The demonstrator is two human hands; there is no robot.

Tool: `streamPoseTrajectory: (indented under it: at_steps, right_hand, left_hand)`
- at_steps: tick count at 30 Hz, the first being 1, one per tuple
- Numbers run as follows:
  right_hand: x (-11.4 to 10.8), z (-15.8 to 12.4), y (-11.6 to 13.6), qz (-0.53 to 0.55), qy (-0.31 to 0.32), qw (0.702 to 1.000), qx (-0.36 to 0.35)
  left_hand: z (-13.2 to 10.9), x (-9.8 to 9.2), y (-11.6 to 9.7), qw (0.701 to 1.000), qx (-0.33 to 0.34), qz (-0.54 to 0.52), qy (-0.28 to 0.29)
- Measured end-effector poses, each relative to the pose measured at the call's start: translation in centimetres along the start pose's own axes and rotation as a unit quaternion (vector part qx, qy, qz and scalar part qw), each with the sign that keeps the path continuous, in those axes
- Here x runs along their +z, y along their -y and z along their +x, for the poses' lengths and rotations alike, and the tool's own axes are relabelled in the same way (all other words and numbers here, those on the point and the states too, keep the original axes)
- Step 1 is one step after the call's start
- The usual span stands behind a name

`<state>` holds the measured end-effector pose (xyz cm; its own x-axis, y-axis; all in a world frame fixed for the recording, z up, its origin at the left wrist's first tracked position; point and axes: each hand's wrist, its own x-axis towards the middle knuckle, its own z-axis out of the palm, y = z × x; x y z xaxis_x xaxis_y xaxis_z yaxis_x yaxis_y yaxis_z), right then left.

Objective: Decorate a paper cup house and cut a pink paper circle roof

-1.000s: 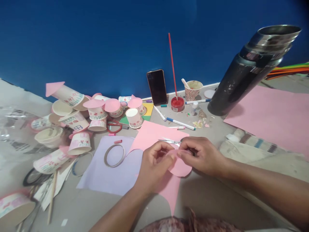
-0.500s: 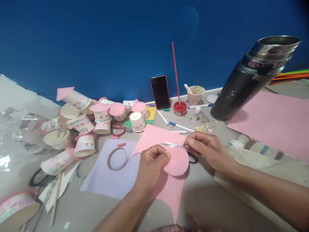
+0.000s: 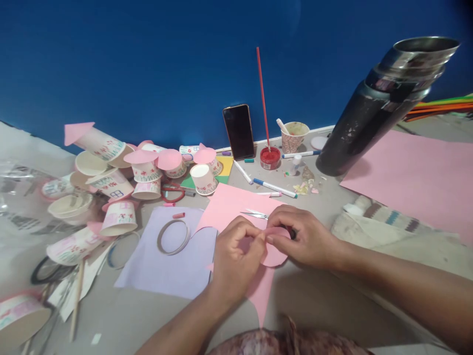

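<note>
A round piece of pink paper (image 3: 276, 254) is between my two hands, its near edge curving down. My left hand (image 3: 236, 249) pinches it at the left edge. The thumb and fingers of my right hand (image 3: 301, 234) close on its upper right side, where the paper bends up slightly. Scissors (image 3: 254, 214) show just beyond my right hand, blades apart and pointing left; their handles are mostly hidden behind the hand. Under the hands lies a larger pink sheet (image 3: 232, 204) with curved cut-outs along its edges.
A lilac sheet (image 3: 144, 266) with a tape ring (image 3: 159, 241) lies left. Several decorated paper cups (image 3: 118, 219) crowd the far left. Markers (image 3: 275, 188), a red paint jar (image 3: 270, 159), a phone (image 3: 239, 132) and a tall black flask (image 3: 354, 128) stand or lie toward the blue wall.
My right hand has come off the scissors and moved left onto the pink paper circle. Both hands now meet at it. The view has shifted slightly.
</note>
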<state>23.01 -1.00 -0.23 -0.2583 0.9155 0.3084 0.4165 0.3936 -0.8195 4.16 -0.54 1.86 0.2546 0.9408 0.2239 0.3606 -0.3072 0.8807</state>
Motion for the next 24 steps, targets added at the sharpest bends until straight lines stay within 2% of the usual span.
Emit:
streamPoseTrajectory:
  at_steps: [8, 12, 16, 18, 21, 24]
  right_hand:
    - [-0.2, -0.1, 0.0, -0.022, -0.016, 0.999, -0.031]
    - [-0.2, 0.0, -0.3, -0.036, -0.042, 0.996, -0.072]
    - [-0.1, 0.0, -0.2, -0.033, -0.041, 0.995, -0.083]
    - [-0.3, 0.0, 0.3, -0.015, -0.029, 0.998, -0.050]
    - [-1.0, 0.1, 1.1, 0.067, -0.013, 0.996, 0.051]
    - [-1.7, 0.3, 1.0, 0.164, -0.054, 0.974, 0.149]
  left_hand:
    - [0.1, 0.2, -0.7, 1.000, -0.013, -0.007, 0.006]
    - [0.2, 0.2, -0.9, 1.000, -0.010, -0.010, -0.003]
    - [0.3, 0.1, -0.8, 0.999, -0.023, -0.010, 0.019]
    - [0.4, -0.1, -0.7, 0.998, -0.054, -0.027, 0.025]
    - [0.7, -0.5, -0.7, 0.988, -0.128, -0.084, 0.015]
    - [1.1, -1.0, -0.5, 0.965, -0.206, -0.164, 0.003]
